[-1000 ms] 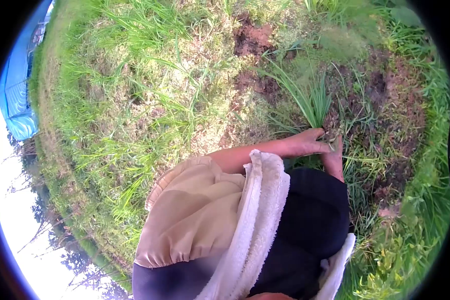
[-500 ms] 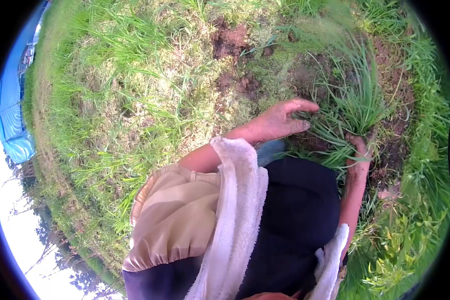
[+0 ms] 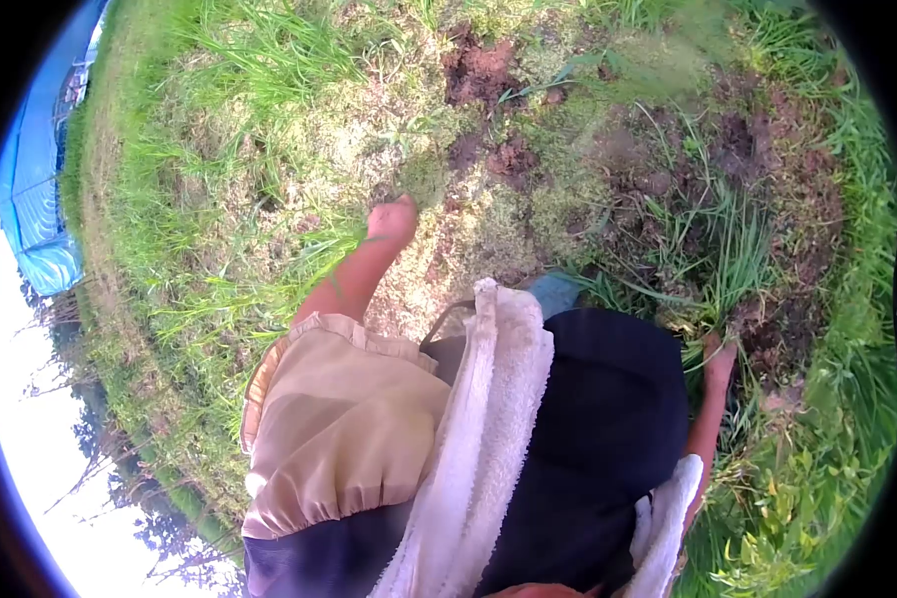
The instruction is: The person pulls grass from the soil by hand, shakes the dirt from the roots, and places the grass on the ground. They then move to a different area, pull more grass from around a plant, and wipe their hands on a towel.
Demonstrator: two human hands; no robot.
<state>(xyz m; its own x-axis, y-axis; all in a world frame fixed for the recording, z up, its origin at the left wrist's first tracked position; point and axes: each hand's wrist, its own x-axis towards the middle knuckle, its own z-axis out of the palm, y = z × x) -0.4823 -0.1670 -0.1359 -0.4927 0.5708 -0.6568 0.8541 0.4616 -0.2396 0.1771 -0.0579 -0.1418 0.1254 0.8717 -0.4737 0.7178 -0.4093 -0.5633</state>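
Note:
My left hand [image 3: 394, 221] is stretched out to the left, low over pale, dry ground cover. Its fingers point away from me and are mostly hidden, so their grip cannot be made out. A thin green blade crosses the wrist. On the right, my right hand [image 3: 720, 356] is closed round the base of a clump of long grass [image 3: 738, 254]. The clump's blades fan upward over dark, turned soil [image 3: 757, 149]. More loose blades lie between the clump and my dark-clad knee [image 3: 608, 389].
Tufts of green grass [image 3: 269, 60] grow across the left side. Reddish bare soil [image 3: 483, 75] shows at the top. Denser grass [image 3: 867, 299] borders the right edge. A blue sheet [image 3: 35, 189] stands far left. A white towel [image 3: 478, 429] hangs from my neck.
My left hand has swung left, away from the grass clump, where its fingers were apart. My right hand has shifted slightly downward at the clump's base, and the clump looks thinner.

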